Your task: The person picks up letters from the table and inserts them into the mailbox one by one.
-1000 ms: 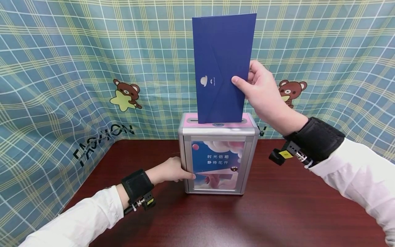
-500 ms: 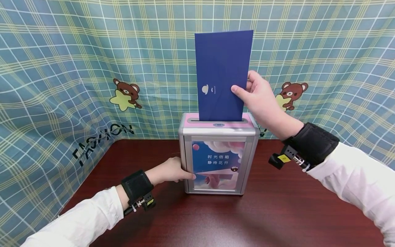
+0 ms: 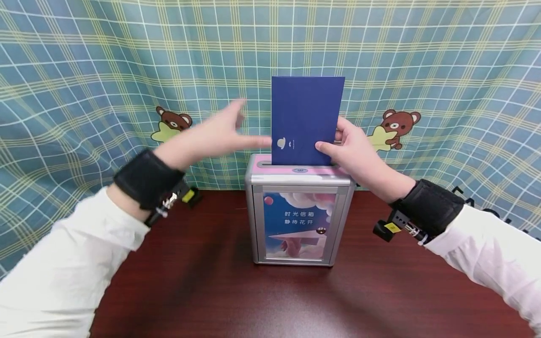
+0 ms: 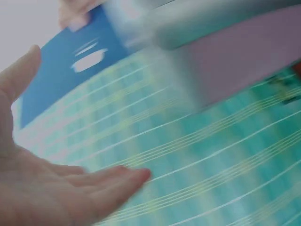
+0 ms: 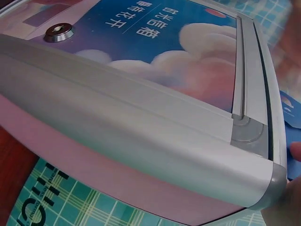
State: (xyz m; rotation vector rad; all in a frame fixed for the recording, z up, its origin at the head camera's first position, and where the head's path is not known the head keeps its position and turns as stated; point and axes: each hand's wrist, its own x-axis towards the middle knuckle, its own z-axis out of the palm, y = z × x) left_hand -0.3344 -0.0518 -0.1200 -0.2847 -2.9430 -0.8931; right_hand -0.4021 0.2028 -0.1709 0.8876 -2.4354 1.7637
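A dark blue envelope (image 3: 306, 108) with a small white hat print stands upright in the top slot of a pink and silver letter box (image 3: 294, 180). Its lower part is hidden inside the box. My right hand (image 3: 357, 150) pinches the envelope's right edge, thumb in front, just above the box top. At the envelope's left, my left hand (image 3: 217, 134) is raised with thumb and fingers spread, the thumb tip right at the envelope's left edge. In the left wrist view the left hand (image 4: 56, 188) holds nothing; the envelope (image 4: 70, 66) shows beyond its thumb.
The box stands on a dark red wooden table (image 3: 287, 300). Close behind it hangs a blue-green checked curtain (image 3: 220, 56) with bear prints. A round key lock (image 5: 59, 32) sits on the box's front panel. Both wrists wear black straps with small cameras.
The envelope has slid down into the slot, the right hand lowering with it. My left hand has let go of the box's left side and risen to the envelope's left edge.
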